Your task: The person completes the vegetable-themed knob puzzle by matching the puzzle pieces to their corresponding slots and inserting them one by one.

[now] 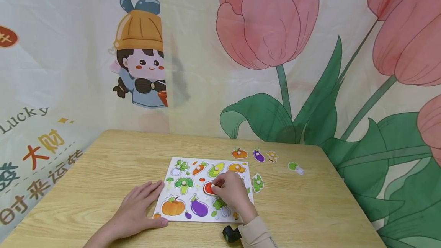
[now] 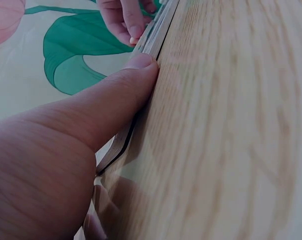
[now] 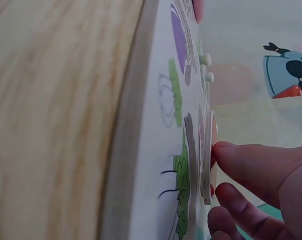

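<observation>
Head view: right hand pinches rounded red piece; left hand, thumb spread, touches rectangular board.

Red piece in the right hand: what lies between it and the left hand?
In the head view, the broccoli piece on the board lies between the left hand and the red piece, with a small printed tomato nearby.
</observation>
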`<state>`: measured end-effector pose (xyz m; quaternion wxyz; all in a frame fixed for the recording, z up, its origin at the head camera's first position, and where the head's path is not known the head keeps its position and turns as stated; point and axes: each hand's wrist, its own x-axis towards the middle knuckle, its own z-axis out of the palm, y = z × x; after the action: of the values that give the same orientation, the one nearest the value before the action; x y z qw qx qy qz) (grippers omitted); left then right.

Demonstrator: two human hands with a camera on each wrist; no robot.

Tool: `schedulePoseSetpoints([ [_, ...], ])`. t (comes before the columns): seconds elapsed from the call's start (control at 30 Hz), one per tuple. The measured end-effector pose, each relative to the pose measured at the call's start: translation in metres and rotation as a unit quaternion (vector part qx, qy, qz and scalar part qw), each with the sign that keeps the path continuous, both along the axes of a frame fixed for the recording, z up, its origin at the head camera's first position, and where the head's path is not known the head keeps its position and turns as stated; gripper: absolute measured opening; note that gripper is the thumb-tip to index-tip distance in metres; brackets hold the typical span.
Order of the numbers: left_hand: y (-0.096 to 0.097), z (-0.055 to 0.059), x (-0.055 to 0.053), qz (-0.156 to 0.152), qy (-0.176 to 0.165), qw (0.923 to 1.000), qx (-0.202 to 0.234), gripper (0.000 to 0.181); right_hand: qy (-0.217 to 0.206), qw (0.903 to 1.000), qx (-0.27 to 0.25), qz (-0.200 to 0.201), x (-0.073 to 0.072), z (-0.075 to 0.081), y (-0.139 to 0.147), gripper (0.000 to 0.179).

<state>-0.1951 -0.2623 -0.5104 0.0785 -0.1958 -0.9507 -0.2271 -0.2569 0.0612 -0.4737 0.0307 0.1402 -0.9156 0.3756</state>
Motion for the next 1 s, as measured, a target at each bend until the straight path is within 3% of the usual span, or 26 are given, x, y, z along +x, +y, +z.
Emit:
schedulePoseSetpoints([
  [0.47,-0.0007,-0.0018,-0.0003,-0.003,0.005,1.0000,-0.003,0.112,-0.005,0.9998,0.015,-0.011,-0.0037,-0.0046,-0.0044,0.004],
  [1.0,-0.0006,0.0034,0.0030,0.000,-0.002,1.0000,0.003,0.111,-0.012,0.9999,0.011,-0.005,-0.0033,-0.0032,-0.0091,0.005],
])
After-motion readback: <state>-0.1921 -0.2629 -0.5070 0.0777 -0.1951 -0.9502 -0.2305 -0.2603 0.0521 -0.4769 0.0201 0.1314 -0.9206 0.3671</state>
